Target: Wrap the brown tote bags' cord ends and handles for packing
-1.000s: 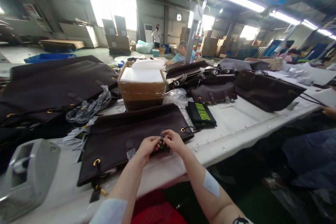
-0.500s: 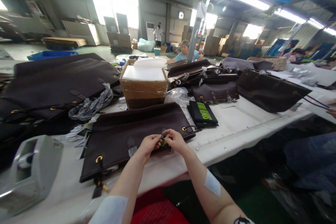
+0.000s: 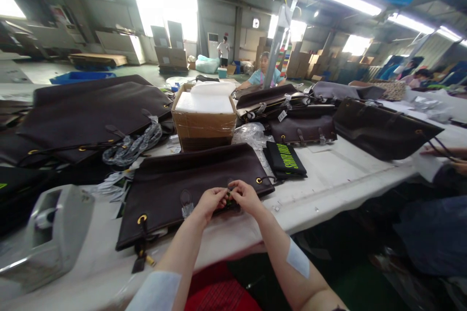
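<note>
A dark brown leather bag lies flat on the white table in front of me, with gold eyelets and a drawstring end hanging at its near left corner. Over its near right edge, my left hand and my right hand meet, fingers pinched together. Between them shows a small dark piece with green markings, which looks like a tag; the fingertips cover most of it. Plastic wrap covers a handle end left of my hands.
A cardboard box with white foam sheets stands behind the bag. A folded black cloth with green lettering lies to the right. At left are a tape dispenser and more brown bags. Another person's hand is at far right.
The view has shifted slightly, so the scene sits a little further right. My fingers stay pinched at the same spot, and less green shows. The person at far right has moved their hands.
</note>
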Demonstrator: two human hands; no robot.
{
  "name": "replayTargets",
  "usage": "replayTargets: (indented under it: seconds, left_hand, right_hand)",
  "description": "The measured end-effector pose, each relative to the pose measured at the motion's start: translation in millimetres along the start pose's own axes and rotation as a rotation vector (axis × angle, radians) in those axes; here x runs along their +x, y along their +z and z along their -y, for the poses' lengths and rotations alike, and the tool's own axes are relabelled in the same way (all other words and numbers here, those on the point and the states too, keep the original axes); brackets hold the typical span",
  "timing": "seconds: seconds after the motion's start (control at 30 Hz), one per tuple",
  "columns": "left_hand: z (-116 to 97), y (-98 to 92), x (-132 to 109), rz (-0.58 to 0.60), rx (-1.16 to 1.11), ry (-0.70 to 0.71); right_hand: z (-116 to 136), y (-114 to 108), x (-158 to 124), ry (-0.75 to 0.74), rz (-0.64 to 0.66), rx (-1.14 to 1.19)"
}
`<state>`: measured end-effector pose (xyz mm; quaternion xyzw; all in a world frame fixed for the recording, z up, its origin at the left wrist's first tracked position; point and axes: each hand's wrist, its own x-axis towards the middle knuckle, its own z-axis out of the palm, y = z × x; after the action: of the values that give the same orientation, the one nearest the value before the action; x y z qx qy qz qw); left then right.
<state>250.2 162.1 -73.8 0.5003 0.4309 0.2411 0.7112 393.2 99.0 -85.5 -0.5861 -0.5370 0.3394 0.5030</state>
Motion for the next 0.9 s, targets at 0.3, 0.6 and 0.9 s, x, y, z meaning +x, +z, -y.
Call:
replayTargets:
  seconds: [0.3, 0.6, 0.9]
  left_hand:
    - [-1.9, 4.1, -4.5, -0.032, -0.003, 0.032]
    - [0.6, 8.1, -4.9, -0.101, -0.001, 0.019]
    - [-1.3, 7.4, -4.2, -0.084, -0.005, 0.023]
  right_hand:
    - [-4.9, 5.3, -0.1, -0.032, -0.041, -0.099]
    - [-18.1, 3.1, -2.7, -0.053, 0.014, -0.062]
    - [-6.2, 3.7, -3.1, -0.062, -0.002, -0.049]
